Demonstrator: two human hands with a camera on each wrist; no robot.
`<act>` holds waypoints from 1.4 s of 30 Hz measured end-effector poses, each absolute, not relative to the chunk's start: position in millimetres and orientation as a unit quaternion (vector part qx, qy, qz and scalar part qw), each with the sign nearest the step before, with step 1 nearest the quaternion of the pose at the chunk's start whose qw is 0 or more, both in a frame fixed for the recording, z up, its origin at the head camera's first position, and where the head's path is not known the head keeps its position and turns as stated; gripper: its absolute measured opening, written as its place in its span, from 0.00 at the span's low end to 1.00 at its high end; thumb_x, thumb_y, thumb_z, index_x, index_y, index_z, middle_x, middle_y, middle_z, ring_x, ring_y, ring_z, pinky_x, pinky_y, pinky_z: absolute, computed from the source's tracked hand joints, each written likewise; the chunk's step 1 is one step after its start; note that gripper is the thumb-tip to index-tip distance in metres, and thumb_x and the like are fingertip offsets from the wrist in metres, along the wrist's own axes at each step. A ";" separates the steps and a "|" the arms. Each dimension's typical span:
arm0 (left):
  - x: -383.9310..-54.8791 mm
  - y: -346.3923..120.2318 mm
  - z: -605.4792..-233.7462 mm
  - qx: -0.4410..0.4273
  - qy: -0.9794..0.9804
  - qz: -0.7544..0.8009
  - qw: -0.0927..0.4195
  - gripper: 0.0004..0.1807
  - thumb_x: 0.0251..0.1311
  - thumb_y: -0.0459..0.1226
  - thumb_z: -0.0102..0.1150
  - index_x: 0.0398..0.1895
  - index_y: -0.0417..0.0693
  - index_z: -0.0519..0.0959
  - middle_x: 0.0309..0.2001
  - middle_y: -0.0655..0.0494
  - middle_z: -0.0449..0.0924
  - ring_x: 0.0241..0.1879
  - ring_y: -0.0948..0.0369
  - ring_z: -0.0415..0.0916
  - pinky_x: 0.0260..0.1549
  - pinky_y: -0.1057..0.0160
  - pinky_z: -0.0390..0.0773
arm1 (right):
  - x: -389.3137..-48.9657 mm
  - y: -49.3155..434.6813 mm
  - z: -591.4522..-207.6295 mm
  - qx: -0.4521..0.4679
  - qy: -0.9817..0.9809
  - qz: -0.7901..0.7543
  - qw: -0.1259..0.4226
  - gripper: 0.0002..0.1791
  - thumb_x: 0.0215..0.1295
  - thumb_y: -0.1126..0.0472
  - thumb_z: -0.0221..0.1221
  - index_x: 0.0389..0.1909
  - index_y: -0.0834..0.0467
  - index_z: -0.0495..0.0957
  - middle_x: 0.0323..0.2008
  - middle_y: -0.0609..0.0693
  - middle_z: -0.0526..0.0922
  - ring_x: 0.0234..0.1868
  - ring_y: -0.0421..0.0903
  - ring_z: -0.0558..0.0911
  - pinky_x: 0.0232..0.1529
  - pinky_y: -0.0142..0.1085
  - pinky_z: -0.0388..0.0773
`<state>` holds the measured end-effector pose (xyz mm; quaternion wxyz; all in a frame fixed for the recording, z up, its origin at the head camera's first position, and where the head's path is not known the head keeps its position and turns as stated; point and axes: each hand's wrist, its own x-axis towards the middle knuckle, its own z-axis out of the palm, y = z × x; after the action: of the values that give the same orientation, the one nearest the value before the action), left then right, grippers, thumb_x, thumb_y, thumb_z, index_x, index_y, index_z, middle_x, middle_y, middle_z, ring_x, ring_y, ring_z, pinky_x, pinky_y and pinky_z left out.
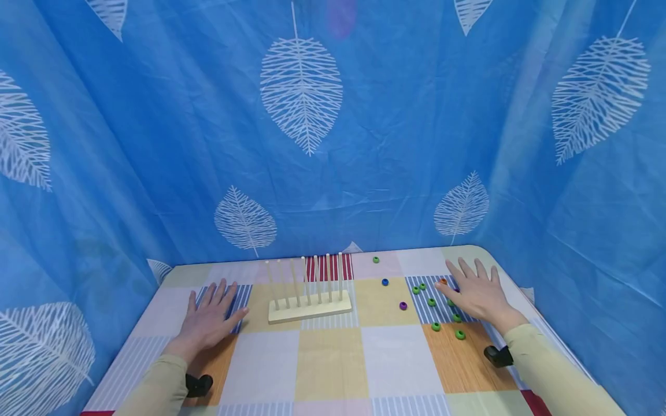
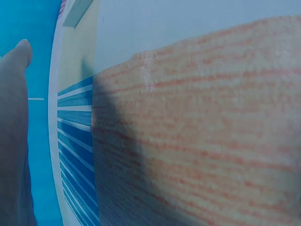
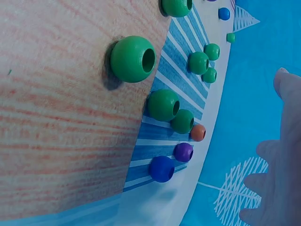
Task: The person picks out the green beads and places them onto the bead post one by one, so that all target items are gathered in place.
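My left hand [image 1: 207,319] is spread with straight fingers at the left of the table, holding nothing. To its right stands a pale wooden rack [image 1: 310,307] with a row of several bare upright pegs. On the other side my right hand [image 1: 477,293] spreads its fingers over a scatter of round beads with holes. Several green beads [image 3: 133,59] lie there, with an orange bead [image 3: 198,133], a purple bead [image 3: 183,152] and a blue bead [image 3: 162,169]. Nearer the rack lie another purple bead [image 1: 403,305] and another blue bead [image 1: 385,282].
A patchwork-patterned cloth [image 1: 330,361] covers the table. Blue curtains [image 1: 385,144] with white leaf prints hang behind and at both sides. One green bead [image 1: 376,260] lies near the table's back edge. Each wrist wears a black camera mount [image 1: 199,385].
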<state>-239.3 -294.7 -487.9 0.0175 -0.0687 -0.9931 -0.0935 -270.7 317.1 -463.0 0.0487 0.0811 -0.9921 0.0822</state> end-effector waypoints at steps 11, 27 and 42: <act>-242.7 -281.6 -483.0 -0.107 -0.980 -0.167 -0.002 0.49 0.71 0.64 0.49 0.81 0.41 0.51 0.80 0.34 0.44 0.77 0.32 0.39 0.70 0.27 0.34 | -265.0 323.4 -463.4 0.075 -0.989 0.122 0.034 0.50 0.72 0.29 0.48 0.79 0.62 0.54 0.76 0.74 0.51 0.73 0.81 0.44 0.66 0.78 0.30; -248.2 -261.5 -488.5 -0.127 -0.936 -0.329 -0.025 0.34 0.66 0.54 0.66 0.70 0.50 0.74 0.75 0.45 0.64 0.75 0.38 0.55 0.70 0.31 0.56 | -255.1 327.2 -467.0 0.077 -0.983 0.163 0.037 0.48 0.73 0.30 0.48 0.78 0.62 0.56 0.75 0.73 0.54 0.74 0.77 0.47 0.68 0.76 0.33; -247.1 -255.0 -491.6 -0.124 -0.918 -0.376 -0.029 0.16 0.66 0.46 0.68 0.55 0.54 0.84 0.70 0.51 0.71 0.73 0.42 0.59 0.71 0.35 0.56 | -241.8 324.2 -472.4 0.081 -0.975 0.202 0.050 0.37 0.72 0.41 0.61 0.72 0.60 0.69 0.70 0.69 0.68 0.70 0.71 0.62 0.64 0.75 0.57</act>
<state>-247.1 -255.0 -491.6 -0.0290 -0.1244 -0.9176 -0.3763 -241.8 324.2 -472.4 0.0497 0.0807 -0.9748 0.2020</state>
